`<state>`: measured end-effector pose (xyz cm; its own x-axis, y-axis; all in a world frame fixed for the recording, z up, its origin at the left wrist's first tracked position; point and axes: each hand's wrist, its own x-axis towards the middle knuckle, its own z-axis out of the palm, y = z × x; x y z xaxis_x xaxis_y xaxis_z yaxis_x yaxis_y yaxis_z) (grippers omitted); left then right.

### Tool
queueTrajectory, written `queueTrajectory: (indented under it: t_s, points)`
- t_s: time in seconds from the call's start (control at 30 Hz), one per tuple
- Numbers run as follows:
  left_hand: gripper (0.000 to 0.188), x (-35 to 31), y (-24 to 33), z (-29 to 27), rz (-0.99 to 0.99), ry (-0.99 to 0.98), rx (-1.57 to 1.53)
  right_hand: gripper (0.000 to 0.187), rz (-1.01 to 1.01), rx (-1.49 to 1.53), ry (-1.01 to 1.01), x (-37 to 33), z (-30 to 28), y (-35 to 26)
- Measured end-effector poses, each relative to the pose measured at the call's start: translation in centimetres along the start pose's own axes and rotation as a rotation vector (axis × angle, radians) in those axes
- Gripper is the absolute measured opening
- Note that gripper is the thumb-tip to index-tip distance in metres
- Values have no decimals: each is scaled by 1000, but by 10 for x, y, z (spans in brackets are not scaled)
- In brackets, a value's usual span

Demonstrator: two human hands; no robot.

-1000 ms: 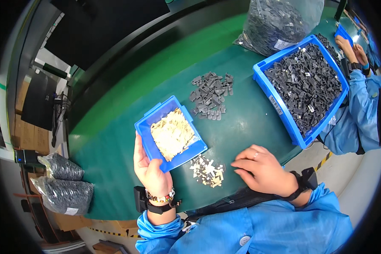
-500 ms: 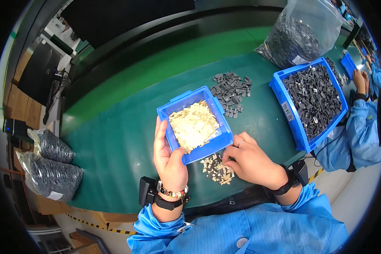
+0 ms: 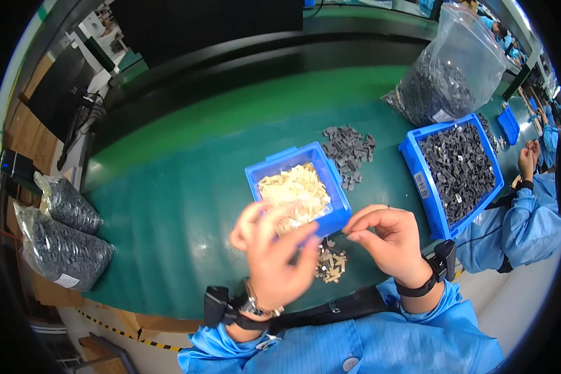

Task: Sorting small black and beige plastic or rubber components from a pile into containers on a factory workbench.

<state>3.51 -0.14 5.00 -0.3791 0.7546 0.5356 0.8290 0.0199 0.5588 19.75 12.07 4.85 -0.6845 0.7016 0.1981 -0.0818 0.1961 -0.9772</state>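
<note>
A small blue bin (image 3: pixel 334 220) heaped with cream-coloured flat pieces (image 3: pixel 300 187) rests on the green table mat. My left hand (image 3: pixel 279 258), blurred by motion, hovers over the bin's near side with its fingers apart, partly hiding it. Beside the bin's near right corner, my right hand (image 3: pixel 393 242) is closed in a pinch, thumb against forefinger. Whatever it may hold is too small to make out. Between my hands lies a small pile of mixed cream and dark pieces (image 3: pixel 333 264). Behind the bin is a loose pile of dark grey plastic parts (image 3: pixel 349 149).
A larger blue bin (image 3: pixel 434 206) full of dark parts stands on the right, before a big clear bag (image 3: pixel 439 81) of them. Two filled bags (image 3: pixel 65 249) sit at the left table edge. At far right, a co-worker's blue sleeve (image 3: pixel 517 212) and hands reach in.
My left hand has let go of the small bin and swung right across its near side. The bin appears lower, down on the mat. My right hand has drawn slightly back from the small pile.
</note>
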Motion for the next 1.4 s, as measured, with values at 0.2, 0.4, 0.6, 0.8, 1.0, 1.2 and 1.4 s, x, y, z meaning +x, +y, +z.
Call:
queueTrajectory:
  t_s: [0.2, 0.4, 0.6, 0.8, 1.0, 1.2, 1.4]
  points:
    - [17, 12, 15, -4, -39, -65, -193, 12, 13, 207, 18, 12, 21, -11]
    - [13, 9, 6, -3, -124, 11, -317, 12, -79, 49, -4, 21, 28, -14]
    - [9, 9, 1, 0, -118, -6, -209, 17, -383, -481, -64, 26, 30, -7]
    - [6, 7, -6, 4, -37, -55, -9, 19, -434, -614, -100, 25, 32, -6]
    - [6, 6, -10, 4, -74, -50, -45, 13, -404, -619, 3, 30, 31, -4]
    - [5, 5, -15, 3, -127, -45, -73, 11, -357, -703, -12, 29, 23, 0]
    - [6, 7, -10, -4, -126, -95, -49, 14, -324, -411, -91, 29, 24, -7]
